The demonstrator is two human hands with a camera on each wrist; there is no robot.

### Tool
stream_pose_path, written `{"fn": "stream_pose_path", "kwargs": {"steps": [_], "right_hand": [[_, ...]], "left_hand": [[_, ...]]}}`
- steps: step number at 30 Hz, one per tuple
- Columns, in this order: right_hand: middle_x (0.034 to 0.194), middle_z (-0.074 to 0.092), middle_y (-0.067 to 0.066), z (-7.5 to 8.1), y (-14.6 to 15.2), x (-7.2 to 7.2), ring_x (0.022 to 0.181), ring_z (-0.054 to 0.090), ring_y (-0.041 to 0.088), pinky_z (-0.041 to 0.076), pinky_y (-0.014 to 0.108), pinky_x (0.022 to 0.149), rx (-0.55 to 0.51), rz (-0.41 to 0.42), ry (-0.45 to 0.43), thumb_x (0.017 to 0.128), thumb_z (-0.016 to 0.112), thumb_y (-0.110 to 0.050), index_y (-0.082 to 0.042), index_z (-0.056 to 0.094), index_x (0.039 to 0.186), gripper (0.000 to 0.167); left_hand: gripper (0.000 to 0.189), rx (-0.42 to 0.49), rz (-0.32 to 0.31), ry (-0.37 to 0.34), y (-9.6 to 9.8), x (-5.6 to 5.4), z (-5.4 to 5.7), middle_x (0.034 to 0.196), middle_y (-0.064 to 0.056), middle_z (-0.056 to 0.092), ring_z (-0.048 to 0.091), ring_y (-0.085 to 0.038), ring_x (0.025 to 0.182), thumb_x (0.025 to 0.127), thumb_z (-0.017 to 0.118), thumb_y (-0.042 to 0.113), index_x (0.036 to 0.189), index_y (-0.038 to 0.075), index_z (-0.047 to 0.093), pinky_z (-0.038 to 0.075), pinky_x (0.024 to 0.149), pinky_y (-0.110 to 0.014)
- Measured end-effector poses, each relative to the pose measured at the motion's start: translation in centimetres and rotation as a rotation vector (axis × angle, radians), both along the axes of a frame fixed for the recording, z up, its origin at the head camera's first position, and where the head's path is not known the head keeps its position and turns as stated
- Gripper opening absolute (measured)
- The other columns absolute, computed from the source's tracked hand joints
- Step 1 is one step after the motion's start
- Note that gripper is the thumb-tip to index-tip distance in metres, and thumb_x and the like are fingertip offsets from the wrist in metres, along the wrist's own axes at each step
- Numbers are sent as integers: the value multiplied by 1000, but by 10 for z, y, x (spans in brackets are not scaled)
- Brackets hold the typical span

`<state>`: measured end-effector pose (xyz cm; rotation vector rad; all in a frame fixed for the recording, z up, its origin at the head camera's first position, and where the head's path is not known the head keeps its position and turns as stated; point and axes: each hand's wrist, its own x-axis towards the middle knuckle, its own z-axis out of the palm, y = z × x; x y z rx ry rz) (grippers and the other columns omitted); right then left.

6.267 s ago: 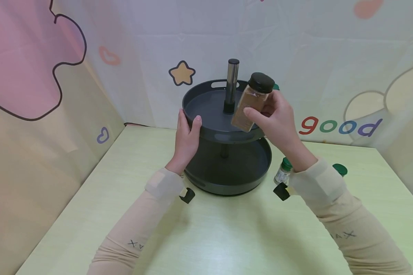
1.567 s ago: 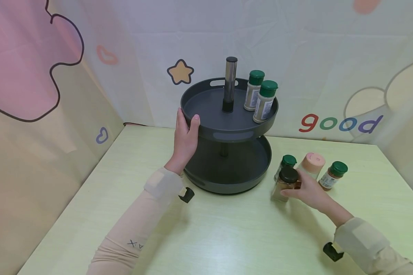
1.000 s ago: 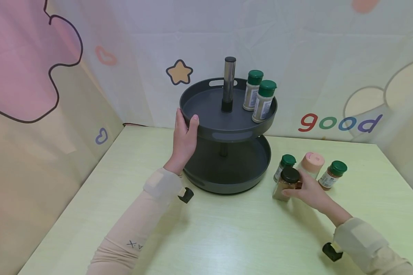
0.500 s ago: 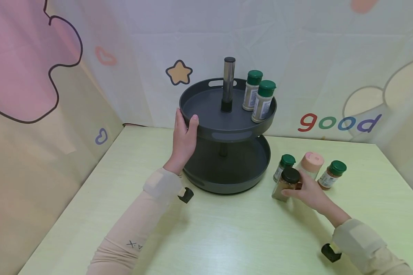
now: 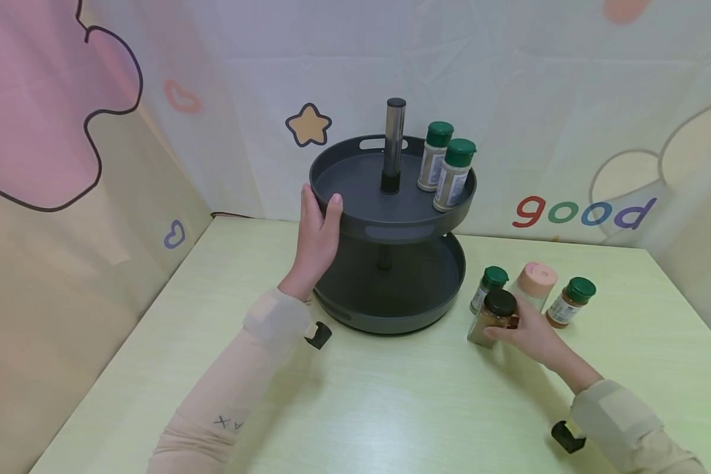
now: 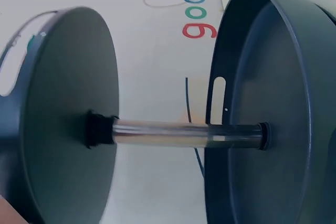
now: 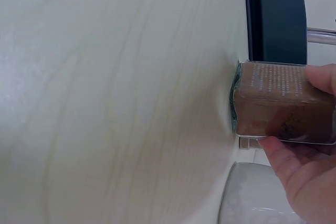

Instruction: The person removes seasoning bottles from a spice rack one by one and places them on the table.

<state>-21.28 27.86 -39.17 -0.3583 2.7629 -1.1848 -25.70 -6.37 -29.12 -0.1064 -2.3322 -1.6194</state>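
Observation:
In the head view my left hand (image 5: pixel 318 237) rests against the left side of the dark two-tier turntable rack's upper tray (image 5: pixel 399 232), its fingers fairly straight and the thumb near the rim. Only a sliver of that hand shows in the left wrist view. My right hand (image 5: pixel 531 332) holds a square spice jar (image 5: pixel 489 321) with a black cap and brown powder, thumb on one side and fingers on the other. The jar (image 7: pixel 283 103) stands upright on the table. Its base shows in the right wrist view, with the fingers partly hidden behind it.
Two green-capped shakers (image 5: pixel 453 181) stand on the upper tray's right side, by the metal post (image 5: pixel 394 141). Around my right hand are a small green-capped jar (image 5: pixel 490 283), a pink-capped bottle (image 5: pixel 537 279) and another green-capped jar (image 5: pixel 571 303). The lower tray (image 5: pixel 391 324) sits beneath.
Over six seconds my right hand has brought the black-capped jar from above the upper tray down to the table at right. My left hand stays at the tray. The last second shows hardly any movement.

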Motion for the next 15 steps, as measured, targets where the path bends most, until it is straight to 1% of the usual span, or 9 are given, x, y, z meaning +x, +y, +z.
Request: {"fn": "stream_pose_path", "kwargs": {"steps": [4, 8, 12, 15], "right_hand": [[107, 52, 19, -1, 1, 0, 89, 48, 26, 43, 29, 70, 9, 1, -10, 78, 66, -25, 3, 41, 118, 55], [106, 52, 19, -1, 2, -1, 89, 48, 26, 43, 29, 70, 17, 0, -21, 78, 65, -25, 2, 42, 118, 54], [105, 53, 18, 1, 1, -1, 88, 48, 24, 43, 29, 69, 16, 13, -16, 78, 65, -24, 3, 43, 117, 52], [102, 54, 17, 3, -1, 0, 85, 48, 23, 42, 28, 67, 15, 22, -14, 78, 65, -23, 3, 44, 116, 51]], "left_hand": [[76, -20, -16, 46, 3, 11, 1, 150, -1, -9, -7, -14, 137, 90, 34, 47, 142, 11, -7, 4, 112, -38], [76, -9, -42, 85, 8, 27, 0, 149, 1, -11, -9, -13, 137, 90, 37, 44, 142, 11, -8, 2, 111, -42], [76, 26, -73, 82, 16, 46, 1, 149, 1, -12, -10, -12, 136, 90, 38, 41, 142, 10, -8, 0, 110, -44], [76, 35, -90, 72, 21, 56, 3, 149, 0, -12, -11, -13, 136, 90, 38, 41, 142, 9, -7, 0, 110, -46]]}}
